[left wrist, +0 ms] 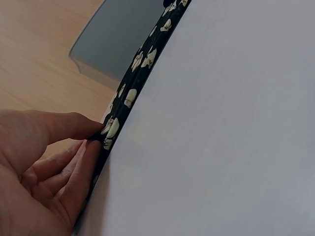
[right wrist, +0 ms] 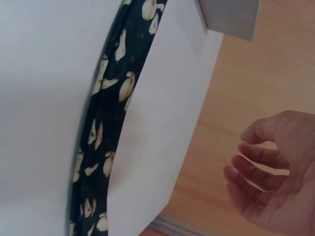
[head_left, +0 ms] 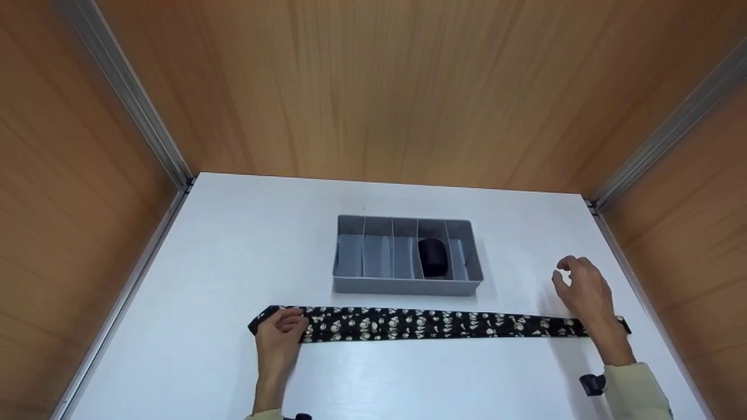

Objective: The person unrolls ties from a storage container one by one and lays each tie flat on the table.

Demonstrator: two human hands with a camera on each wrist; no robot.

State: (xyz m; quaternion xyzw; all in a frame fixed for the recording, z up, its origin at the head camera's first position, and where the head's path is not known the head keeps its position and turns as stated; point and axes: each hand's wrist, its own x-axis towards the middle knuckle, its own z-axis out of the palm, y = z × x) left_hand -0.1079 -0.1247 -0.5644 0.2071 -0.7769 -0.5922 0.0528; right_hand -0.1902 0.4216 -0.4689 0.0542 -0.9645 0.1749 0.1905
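A black necktie [head_left: 408,324] with a pale skull print lies stretched out flat across the white table, its wide pointed end at the left. My left hand [head_left: 281,332] is over that wide end. In the left wrist view its thumb and forefinger pinch the edge of the necktie [left wrist: 129,93]. My right hand [head_left: 583,291] hovers past the narrow end at the right, holding nothing. Its fingers are loosely bent and apart in the right wrist view, away from the fabric.
Behind the necktie stands a grey divided box [head_left: 402,287] with several compartments. A dark rolled item [head_left: 433,256] sits in its second compartment from the right. Wooden panels [head_left: 373,93] enclose the white table [head_left: 192,326] at the back and both sides.
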